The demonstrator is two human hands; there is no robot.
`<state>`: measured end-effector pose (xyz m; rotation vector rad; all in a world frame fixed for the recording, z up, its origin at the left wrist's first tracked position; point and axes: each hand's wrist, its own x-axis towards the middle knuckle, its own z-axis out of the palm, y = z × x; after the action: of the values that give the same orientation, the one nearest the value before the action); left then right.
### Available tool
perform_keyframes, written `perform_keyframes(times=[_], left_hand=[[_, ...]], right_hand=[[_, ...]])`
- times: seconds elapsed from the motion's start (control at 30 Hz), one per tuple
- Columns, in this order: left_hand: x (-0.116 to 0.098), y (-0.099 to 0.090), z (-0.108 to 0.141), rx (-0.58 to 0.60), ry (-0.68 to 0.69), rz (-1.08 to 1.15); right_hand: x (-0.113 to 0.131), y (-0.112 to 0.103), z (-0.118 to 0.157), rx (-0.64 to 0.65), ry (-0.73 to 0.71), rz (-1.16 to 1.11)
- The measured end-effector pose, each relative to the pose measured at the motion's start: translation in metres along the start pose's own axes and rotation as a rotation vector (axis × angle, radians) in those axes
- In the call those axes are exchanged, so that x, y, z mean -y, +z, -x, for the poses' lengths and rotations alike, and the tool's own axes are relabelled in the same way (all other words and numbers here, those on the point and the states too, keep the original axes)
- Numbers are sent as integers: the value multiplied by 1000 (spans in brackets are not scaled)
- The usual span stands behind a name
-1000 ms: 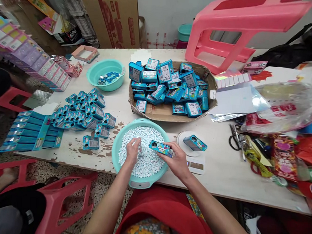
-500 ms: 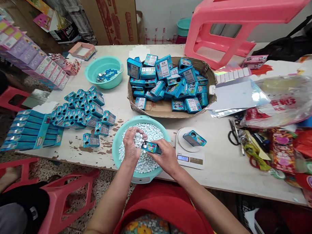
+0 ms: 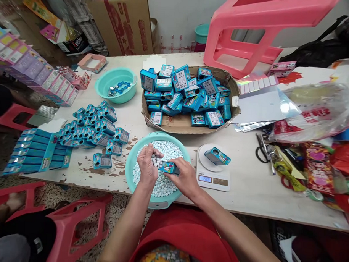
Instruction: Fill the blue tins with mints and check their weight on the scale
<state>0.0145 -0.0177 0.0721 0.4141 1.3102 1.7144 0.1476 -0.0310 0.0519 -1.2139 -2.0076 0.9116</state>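
Right now, your right hand (image 3: 188, 177) has its grip pinching a blue tin (image 3: 168, 167) between thumb and fingers, low over the candies (image 3: 163, 188) in the bowl (image 3: 156, 204). Your left hand (image 3: 147, 167) has its grip curled around some of those candies, at the left end of the tin; you can't clearly see the tin's opening behind the fingers. The bowl sits at the near edge of the surface (image 3: 247, 191), its near rim reaching past that edge. Just to its right, also toward the near edge, stands the scale (image 3: 227, 183) with its display lit and a second tin (image 3: 217, 156) lying tilted on its round plate. Beyond the bowl, toward the far edge, a cardboard tray (image 3: 186, 128) holds a jumbled heap of tins (image 3: 180, 79). To the tray's left is another bowl (image 3: 100, 84), with small blue and silver discs (image 3: 118, 89) in it. Loose tins (image 3: 88, 126) crowd the left part of the surface, beside the display boxes (image 3: 30, 151) at its near left corner. Toward the right edge you have scissors (image 3: 261, 151) and a clear plastic bag (image 3: 315, 113), and a pink stool (image 3: 252, 30) rests at the far edge.
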Motion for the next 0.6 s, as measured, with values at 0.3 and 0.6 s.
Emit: perform_keyframes(times=[0.3, 0.6], left_hand=[[16, -1, -11, -69, -5, -50], [16, 1, -9, -133, 8, 2]], right_hand=[[-7, 6, -9, 26, 34, 48], [2, -3, -9, 34, 33, 83]])
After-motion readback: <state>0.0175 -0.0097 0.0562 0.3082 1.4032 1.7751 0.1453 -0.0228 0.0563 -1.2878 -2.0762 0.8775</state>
